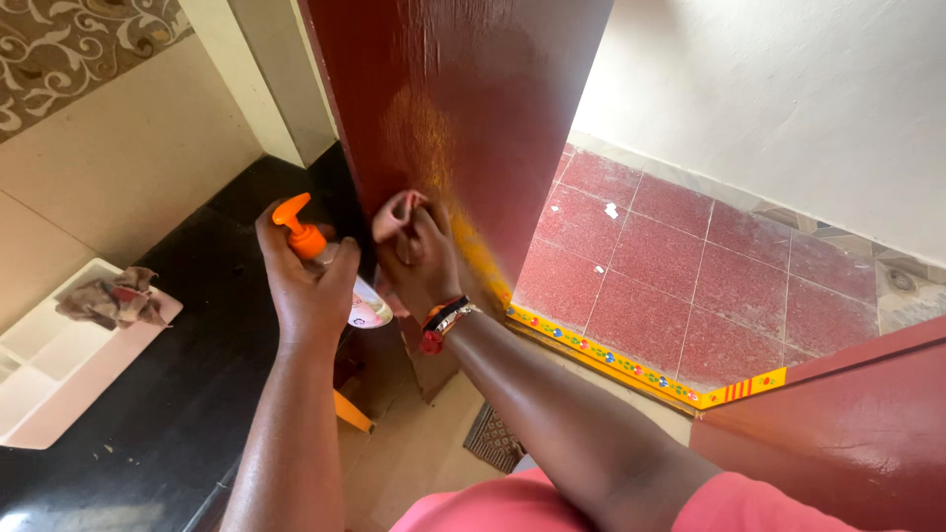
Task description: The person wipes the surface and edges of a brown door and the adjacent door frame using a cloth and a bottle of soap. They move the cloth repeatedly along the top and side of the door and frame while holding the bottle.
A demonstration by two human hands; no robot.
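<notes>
Your left hand (307, 286) is wrapped around one pump bottle (325, 258), fingers closed on its body, with the orange pump head (300, 227) sticking up above your knuckles and its spout pointing toward the door. Your right hand (419, 254) is just beside it, to the right, fingers bunched and pressed against the face of the dark red door (463, 89), low down near its bottom edge; whether it pinches anything small you cannot tell. The two hands sit close together, nearly touching, with the bottle between your left palm and the door. On your right wrist you wear one set of bracelets (445, 320), red, orange and pale.

One yellow smear (434, 138) runs down the door face to where your right hand works. Below the door runs one yellow painted threshold strip (611, 360), edging the red tiled floor (709, 266). At the left, one white tray (49, 384) lies on the black floor strip (177, 394), with one crumpled rag (113, 298) at its far corner.
</notes>
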